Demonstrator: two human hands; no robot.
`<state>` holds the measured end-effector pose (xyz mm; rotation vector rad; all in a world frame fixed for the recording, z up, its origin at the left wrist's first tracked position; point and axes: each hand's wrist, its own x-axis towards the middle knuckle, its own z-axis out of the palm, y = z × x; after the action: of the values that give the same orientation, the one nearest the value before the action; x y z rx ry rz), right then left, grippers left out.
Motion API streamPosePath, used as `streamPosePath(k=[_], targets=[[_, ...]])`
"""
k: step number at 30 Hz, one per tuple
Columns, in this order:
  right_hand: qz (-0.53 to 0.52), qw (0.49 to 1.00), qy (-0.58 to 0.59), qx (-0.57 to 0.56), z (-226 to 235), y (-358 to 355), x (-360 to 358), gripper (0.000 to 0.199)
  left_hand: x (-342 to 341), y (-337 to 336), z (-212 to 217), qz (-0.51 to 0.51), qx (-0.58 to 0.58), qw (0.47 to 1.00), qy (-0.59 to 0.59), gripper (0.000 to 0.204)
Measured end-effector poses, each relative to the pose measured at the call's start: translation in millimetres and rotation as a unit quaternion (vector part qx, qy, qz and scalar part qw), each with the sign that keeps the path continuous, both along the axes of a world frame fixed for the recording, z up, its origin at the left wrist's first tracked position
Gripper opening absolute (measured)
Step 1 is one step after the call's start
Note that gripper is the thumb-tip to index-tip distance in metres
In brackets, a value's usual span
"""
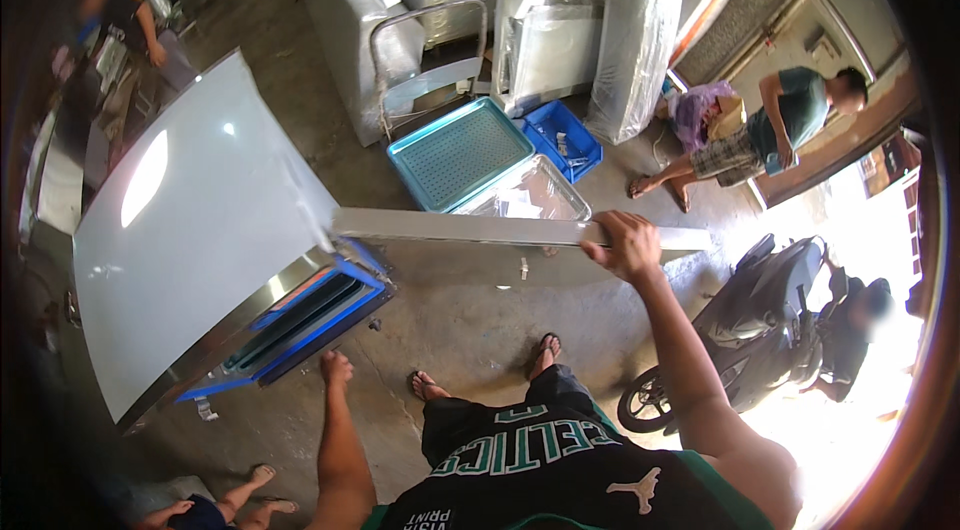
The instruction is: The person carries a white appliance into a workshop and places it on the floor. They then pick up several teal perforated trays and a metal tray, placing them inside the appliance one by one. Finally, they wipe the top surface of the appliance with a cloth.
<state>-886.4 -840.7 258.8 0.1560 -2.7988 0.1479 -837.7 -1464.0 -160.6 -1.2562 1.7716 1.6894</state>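
My right hand [628,242] is closed over the top edge of a pale grey cabinet door [460,225], which stands swung out from a large boxy cabinet [200,210]. The cabinet has a smooth whitish top, and blue strips line its open front. Dark shelves or slots [300,325] show inside, their details hard to make out. My left hand [337,368] is curled into a loose fist just in front of the cabinet's near corner, apparently apart from it, with nothing visible in it.
Beyond the door, a turquoise perforated tray [462,155], a metal tray [540,185] and a blue bin [565,140] lie by a hand truck [430,60]. Wrapped panels [640,30] lean behind. A motorcycle [750,320] stands right; one person [790,120] walks beyond it, others are around.
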Motion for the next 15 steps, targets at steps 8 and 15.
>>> streamPosePath(k=[8, 15], targets=[[0.178, 0.968, 0.047, -0.171, -2.1, 40.6, -43.1, 0.045, 89.2, 297.2, 19.2, -0.315, 0.004, 0.944, -0.093, 0.029], [0.396, 0.793, -0.002, -0.462, 102.4, 176.7, -49.1, 0.021, 27.0, 526.4, 191.1, -0.36, -0.277, 0.814, 0.362, 0.033]])
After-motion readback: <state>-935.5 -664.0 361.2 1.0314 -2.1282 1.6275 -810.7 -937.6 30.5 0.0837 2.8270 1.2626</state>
